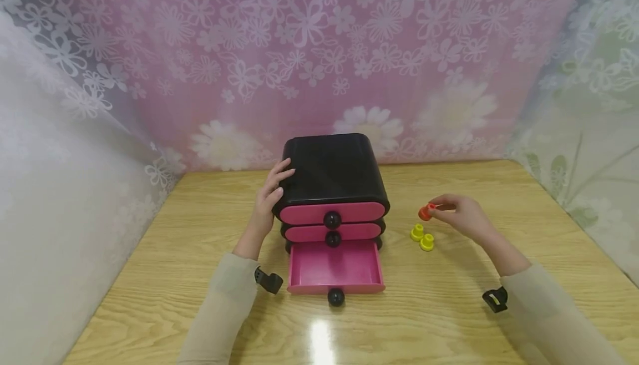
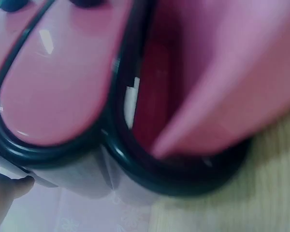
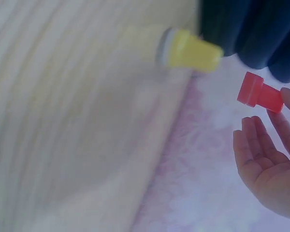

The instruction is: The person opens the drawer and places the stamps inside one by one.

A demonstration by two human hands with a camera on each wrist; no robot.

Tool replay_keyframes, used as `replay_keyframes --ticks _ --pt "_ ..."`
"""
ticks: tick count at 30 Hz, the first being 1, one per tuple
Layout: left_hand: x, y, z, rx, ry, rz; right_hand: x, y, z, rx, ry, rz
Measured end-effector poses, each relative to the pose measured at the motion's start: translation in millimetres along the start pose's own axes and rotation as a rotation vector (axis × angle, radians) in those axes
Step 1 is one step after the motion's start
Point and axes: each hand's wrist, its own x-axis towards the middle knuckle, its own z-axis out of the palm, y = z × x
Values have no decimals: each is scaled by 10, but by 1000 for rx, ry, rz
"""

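A small black cabinet (image 1: 331, 168) with three pink drawers stands mid-table. Its bottom drawer (image 1: 335, 268) is pulled out and looks empty; the two above are closed. My left hand (image 1: 279, 183) rests with straight fingers against the cabinet's left side, near the top edge. To the right of the cabinet, my right hand (image 1: 436, 208) pinches a small red peg (image 1: 426, 212) just above the table. The right wrist view shows the red peg (image 3: 258, 93) held at the fingertips (image 3: 261, 140). Two yellow pegs (image 1: 417, 233) (image 1: 426, 242) stand on the table just below it.
The wooden table (image 1: 189, 254) is bounded by flowered curtains at the back and on both sides. The open drawer's black knob (image 1: 335, 297) juts toward me. The left wrist view shows the pink drawer fronts (image 2: 58, 82) close up and blurred.
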Motion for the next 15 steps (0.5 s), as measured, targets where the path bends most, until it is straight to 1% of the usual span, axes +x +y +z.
replay_keyframes --ticks 4,7,11,15 --pt "54 33 6 -13 8 -30 -36 -190 19 14 2 -76" --pt "64 23 3 -5 -6 -45 -68 -324 76 62 -20 -131" --pt "51 -10 1 -10 -26 -35 -123 -492 168 127 -57 -185" --pt "51 -16 2 1 -42 -12 -155 -656 240 158 -93 -207"
